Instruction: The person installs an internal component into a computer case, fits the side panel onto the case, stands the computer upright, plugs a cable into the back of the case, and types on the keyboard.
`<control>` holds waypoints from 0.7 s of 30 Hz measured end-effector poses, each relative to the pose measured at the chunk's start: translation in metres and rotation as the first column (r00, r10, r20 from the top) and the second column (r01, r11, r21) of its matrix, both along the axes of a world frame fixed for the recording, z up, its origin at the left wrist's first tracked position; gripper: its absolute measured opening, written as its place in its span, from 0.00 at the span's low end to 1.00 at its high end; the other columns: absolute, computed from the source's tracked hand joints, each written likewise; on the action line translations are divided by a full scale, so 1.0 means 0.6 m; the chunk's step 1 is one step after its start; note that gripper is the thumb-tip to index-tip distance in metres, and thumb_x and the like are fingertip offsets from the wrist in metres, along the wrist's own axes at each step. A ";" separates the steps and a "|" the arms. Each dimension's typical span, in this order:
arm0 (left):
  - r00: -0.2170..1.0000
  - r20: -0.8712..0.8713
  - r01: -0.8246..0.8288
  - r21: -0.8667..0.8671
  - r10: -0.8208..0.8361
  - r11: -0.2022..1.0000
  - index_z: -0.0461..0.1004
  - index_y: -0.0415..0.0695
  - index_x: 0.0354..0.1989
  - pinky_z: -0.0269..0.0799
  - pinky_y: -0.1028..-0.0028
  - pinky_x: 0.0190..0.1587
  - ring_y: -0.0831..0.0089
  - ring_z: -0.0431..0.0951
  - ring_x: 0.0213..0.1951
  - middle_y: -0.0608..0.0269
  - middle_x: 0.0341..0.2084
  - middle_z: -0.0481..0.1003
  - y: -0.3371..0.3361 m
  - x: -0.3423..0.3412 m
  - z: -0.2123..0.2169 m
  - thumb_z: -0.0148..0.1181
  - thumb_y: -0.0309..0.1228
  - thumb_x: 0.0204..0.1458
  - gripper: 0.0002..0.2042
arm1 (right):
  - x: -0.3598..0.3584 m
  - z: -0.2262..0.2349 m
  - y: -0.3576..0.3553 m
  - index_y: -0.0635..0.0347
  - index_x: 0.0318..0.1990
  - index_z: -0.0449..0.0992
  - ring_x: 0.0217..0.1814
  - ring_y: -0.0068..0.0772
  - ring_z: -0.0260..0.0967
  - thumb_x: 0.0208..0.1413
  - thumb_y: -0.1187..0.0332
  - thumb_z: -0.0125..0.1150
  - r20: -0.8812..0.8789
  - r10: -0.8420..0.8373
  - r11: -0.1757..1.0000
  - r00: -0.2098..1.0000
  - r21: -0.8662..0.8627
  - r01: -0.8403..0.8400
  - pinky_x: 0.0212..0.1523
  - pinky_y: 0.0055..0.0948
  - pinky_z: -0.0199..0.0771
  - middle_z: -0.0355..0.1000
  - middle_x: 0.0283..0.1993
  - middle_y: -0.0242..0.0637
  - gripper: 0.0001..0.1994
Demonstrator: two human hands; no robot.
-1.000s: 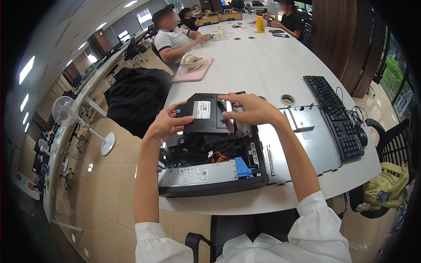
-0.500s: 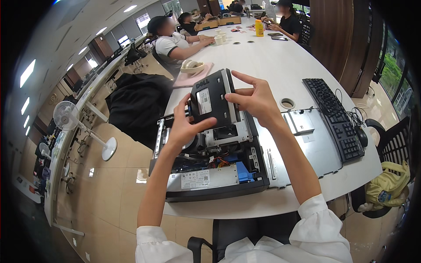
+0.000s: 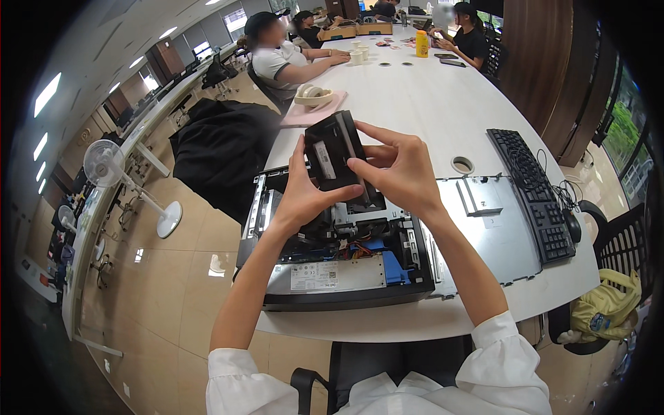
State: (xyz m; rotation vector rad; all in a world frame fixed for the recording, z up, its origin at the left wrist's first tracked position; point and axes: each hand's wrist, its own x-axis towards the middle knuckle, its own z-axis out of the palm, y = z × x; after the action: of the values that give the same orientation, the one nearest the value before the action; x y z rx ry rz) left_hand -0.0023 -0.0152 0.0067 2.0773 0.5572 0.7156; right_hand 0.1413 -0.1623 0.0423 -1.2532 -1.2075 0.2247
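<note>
Long white table (image 3: 443, 104) in an open office, tiled floor to the left, people seated at the far end.

Held above the near edge: a black drive module (image 3: 339, 162), flat and rectangular, tilted up on edge with its labelled face turned left. Clasped from both sides: left hand (image 3: 304, 197) cupping the lower left face, thumb pressed across the bottom edge; right hand (image 3: 401, 169) pinching the right side, fingertips on the upper edge and thumb on the near face. Both grips closed on the module, neither released.

Long axis running from near-right up to far-left, lifted clear of the bay. Directly beneath: an open desktop computer case (image 3: 339, 256), lying flat, with blue plastic parts and a grey power supply (image 3: 325, 275) along the near side. Both hands equally close to the case, the left slightly lower and nearer to the opening.

Just right of the case, touching it: the removed metal side panel (image 3: 484, 228). Further right: a black keyboard (image 3: 532, 187). On the far left: a black bag (image 3: 221, 149) on a chair and a standing fan (image 3: 107, 166).
</note>
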 end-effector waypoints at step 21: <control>0.963 0.188 0.233 -0.226 -0.192 0.946 0.30 0.48 0.78 0.72 0.56 0.63 0.46 0.72 0.62 0.38 0.72 0.48 -0.011 -0.011 0.019 0.79 0.36 0.40 0.64 | 0.000 0.020 -0.024 0.71 0.58 0.77 0.42 0.42 0.85 0.51 0.75 0.67 0.089 -0.024 1.000 0.996 -0.005 0.025 0.43 0.30 0.85 0.82 0.40 0.56 0.25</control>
State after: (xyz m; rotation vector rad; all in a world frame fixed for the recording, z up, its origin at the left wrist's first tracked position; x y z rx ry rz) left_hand -0.0090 -0.0220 0.0178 1.7947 0.3054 0.6473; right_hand 0.1411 -0.1767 0.0546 -1.2939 -1.2672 0.1563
